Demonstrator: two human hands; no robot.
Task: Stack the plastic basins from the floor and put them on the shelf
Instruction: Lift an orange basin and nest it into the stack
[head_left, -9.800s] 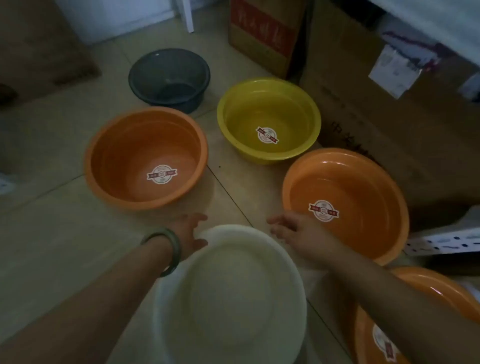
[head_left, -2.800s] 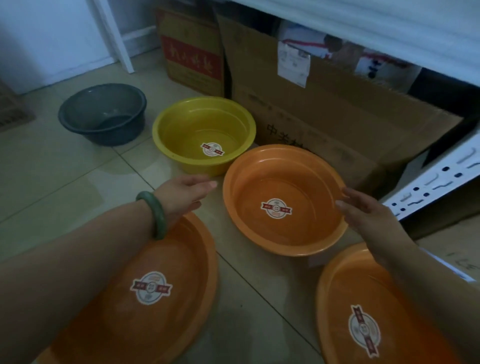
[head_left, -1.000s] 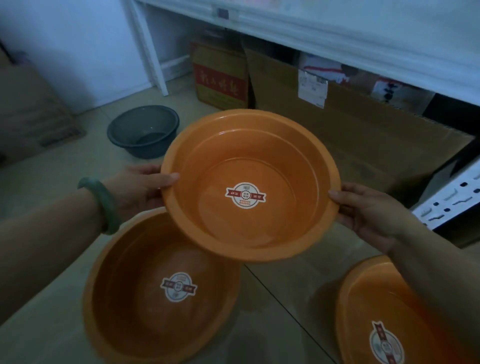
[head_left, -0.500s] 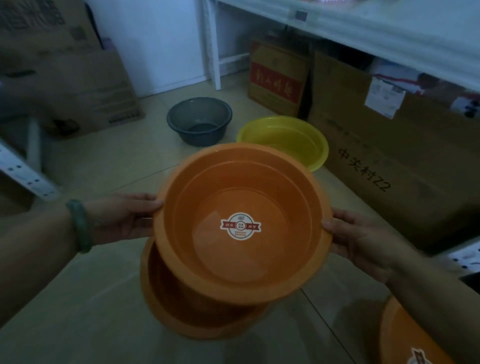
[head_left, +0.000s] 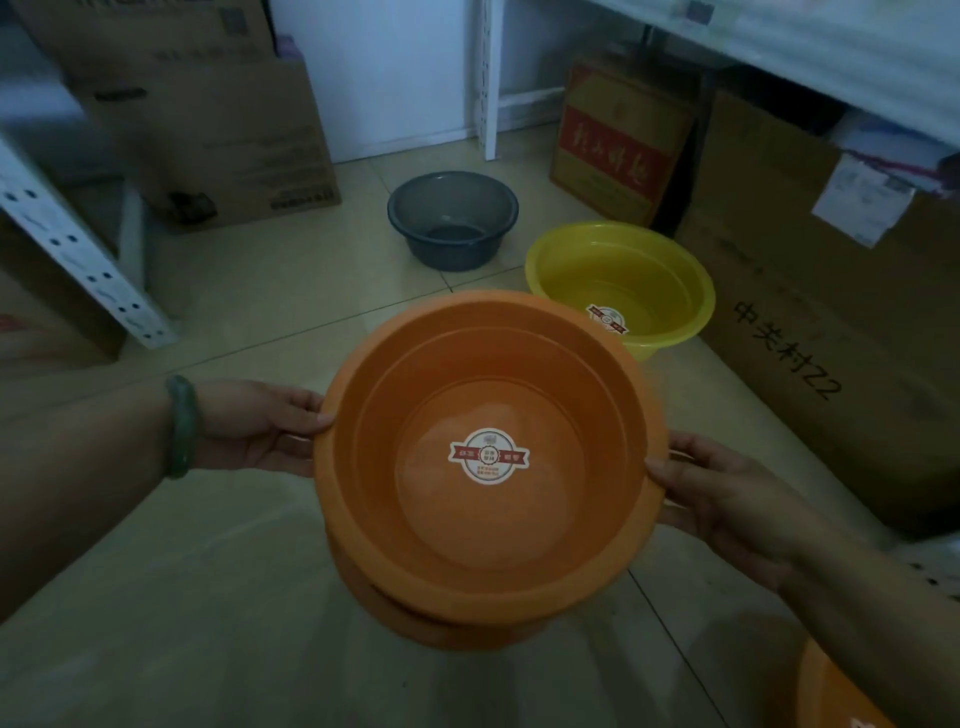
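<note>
I hold an orange basin (head_left: 488, 545) by its rim, my left hand (head_left: 260, 426) on its left edge and my right hand (head_left: 727, 504) on its right edge. It sits down into a second orange basin (head_left: 447, 631), whose rim shows just below it on the floor. A yellow basin (head_left: 670, 280) stands on the floor beyond, and a dark grey basin (head_left: 452, 218) further back. The edge of a third orange basin (head_left: 826, 696) shows at the bottom right.
Cardboard boxes (head_left: 810, 322) line the right side under a white shelf (head_left: 831, 57). Another box (head_left: 208, 119) stands at the back left beside a perforated white shelf post (head_left: 78, 249). A white upright (head_left: 491, 78) stands at the back wall.
I lifted the orange basin off the floor, carried it left and lowered it into the other orange basin; it now sits lower inside it than half a second ago.
</note>
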